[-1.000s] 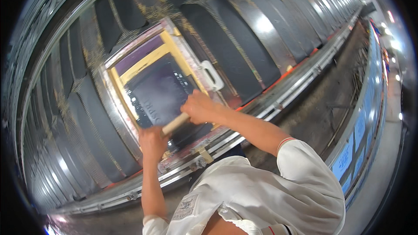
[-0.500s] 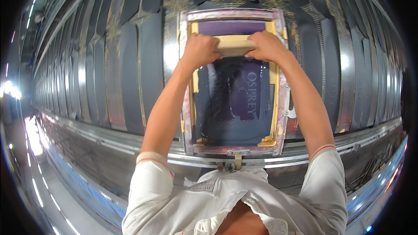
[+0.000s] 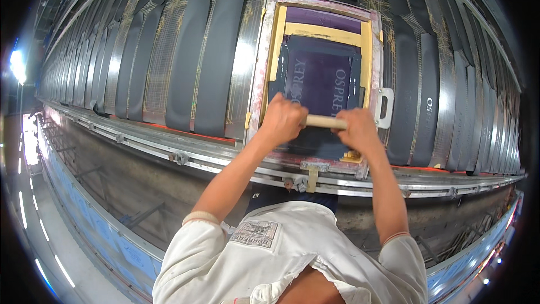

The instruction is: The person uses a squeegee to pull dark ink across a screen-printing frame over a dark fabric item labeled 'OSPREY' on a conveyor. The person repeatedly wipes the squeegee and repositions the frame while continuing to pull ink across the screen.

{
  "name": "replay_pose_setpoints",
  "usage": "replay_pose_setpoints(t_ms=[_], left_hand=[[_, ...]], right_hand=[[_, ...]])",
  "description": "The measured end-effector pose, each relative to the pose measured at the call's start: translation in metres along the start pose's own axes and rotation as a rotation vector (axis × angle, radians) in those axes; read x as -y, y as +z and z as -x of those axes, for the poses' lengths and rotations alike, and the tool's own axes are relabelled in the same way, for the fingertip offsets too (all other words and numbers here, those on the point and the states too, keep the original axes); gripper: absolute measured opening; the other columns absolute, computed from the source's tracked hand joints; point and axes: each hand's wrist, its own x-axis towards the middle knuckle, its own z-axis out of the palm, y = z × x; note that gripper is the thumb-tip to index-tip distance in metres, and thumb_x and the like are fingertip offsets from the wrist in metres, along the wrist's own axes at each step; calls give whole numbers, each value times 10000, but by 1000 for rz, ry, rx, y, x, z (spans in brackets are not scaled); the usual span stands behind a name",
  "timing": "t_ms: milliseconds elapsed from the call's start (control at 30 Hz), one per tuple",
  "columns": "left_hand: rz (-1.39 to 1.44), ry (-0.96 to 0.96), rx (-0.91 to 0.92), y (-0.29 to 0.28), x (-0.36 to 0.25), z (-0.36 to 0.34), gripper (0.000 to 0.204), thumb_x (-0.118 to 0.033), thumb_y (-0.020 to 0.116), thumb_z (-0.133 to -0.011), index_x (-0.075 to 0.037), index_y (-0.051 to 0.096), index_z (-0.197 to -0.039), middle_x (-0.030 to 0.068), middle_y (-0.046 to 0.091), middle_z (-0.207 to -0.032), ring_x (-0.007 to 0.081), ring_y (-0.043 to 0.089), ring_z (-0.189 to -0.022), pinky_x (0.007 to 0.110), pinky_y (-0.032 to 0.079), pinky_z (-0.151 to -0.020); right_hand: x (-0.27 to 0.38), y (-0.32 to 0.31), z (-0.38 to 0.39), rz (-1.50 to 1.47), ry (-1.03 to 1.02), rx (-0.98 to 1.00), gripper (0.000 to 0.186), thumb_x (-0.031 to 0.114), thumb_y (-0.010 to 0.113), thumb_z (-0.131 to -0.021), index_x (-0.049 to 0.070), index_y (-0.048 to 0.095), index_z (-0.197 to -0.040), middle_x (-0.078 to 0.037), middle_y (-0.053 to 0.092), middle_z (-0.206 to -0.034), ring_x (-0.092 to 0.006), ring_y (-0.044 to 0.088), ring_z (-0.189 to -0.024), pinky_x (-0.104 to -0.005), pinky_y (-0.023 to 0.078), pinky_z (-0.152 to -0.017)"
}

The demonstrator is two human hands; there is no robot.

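A screen-printing frame point(image 3: 264, 73) with a pinkish, stained rim lies on the long table in front of me. Yellow tape borders its dark purple mesh point(image 3: 323, 67), which carries pale lettering and wet-looking dark ink. Across the near part of the mesh stands a squeegee point(image 3: 326, 121) with a pale wooden handle. My left hand point(image 3: 285, 119) is closed round the handle's left end, and my right hand point(image 3: 358, 129) grips its right end. The squeegee's blade is hidden below the handle and hands.
Dark grey fabric pieces point(image 3: 219, 62) lie in rows on both sides of the frame. A metal rail point(image 3: 225, 168) with clamps runs along the table's near edge. A pale bracket with a slot point(image 3: 385, 108) sticks out from the frame's right side.
Both hands have drawn the squeegee from the far end of the mesh toward me. More lettering now shows behind it. The view has shifted and tilted.
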Motion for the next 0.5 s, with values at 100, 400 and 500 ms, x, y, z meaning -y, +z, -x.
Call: replay_pose_setpoints(t_ms=[100, 400, 500], left_hand=[[-22, 34, -191, 17, -23, 45, 172, -86, 774, -677, -133, 727, -836, 32, 680, -793, 231, 655, -761, 392, 428, -812], [-59, -28, -120, 10, -40, 52, 326, -38, 758, -639, -140, 761, -949, -1, 719, -964, 222, 631, -884, 380, 444, -846], [-12, -51, -96, 0, -35, 55, 357, -34, 756, -638, -139, 753, -979, 2, 721, -991, 226, 645, -929, 392, 449, -879]], right_hand=[[26, 13, 49, -63, -36, -77, 375, 320, 863, -751, 73, 739, -1004, -144, 753, -1006, -353, 693, -985, -491, 528, -880], [-115, -2, -12, -538, 817, -673, 273, 337, 658, -997, 94, 715, -1109, -158, 752, -1059, -346, 709, -991, -428, 523, -891], [-132, 16, -25, -403, 588, -769, 245, 309, 702, -971, 76, 704, -1045, -113, 742, -950, -308, 712, -906, -411, 523, -834]])
